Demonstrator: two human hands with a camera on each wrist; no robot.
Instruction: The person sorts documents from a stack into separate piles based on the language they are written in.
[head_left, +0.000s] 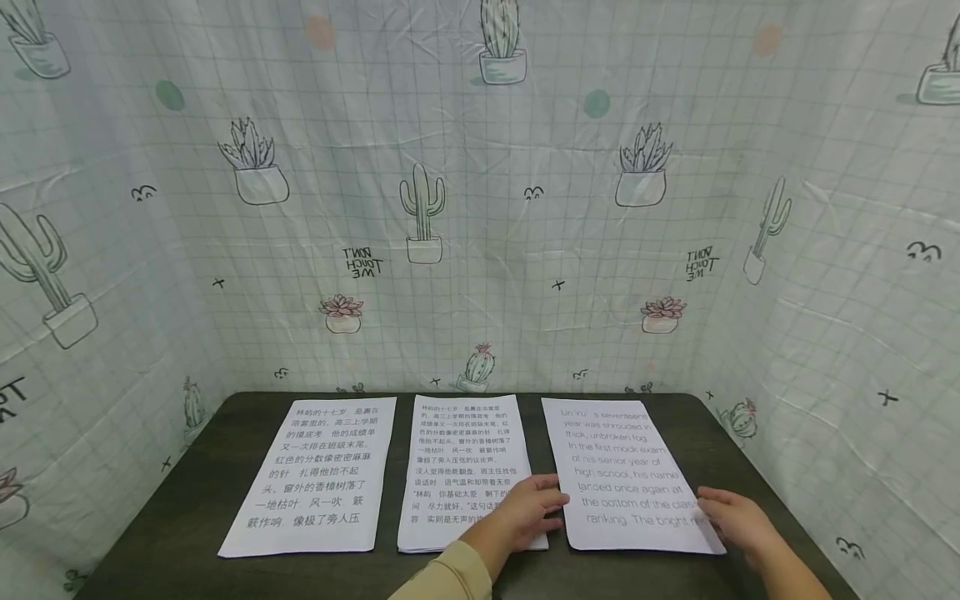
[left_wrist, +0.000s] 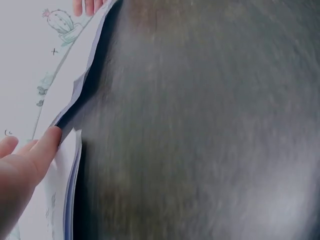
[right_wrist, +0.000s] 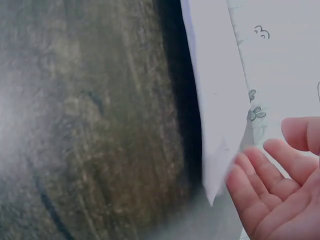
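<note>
A stack of white paper with large English print lies on the right of the dark table. My left hand reaches over the lower right corner of the middle paper stack, its fingertips at the English stack's left edge. On the other side, my right hand has its fingers at the right edge, near the lower corner. In the left wrist view, extended fingers meet the slightly uneven sheet edges. The right wrist view shows the palm, with relaxed fingers beside the paper's corner.
A third white paper with Chinese print lies on the left of the table. The middle stack also bears Chinese print. A cactus-patterned cloth hangs behind the table and along both sides.
</note>
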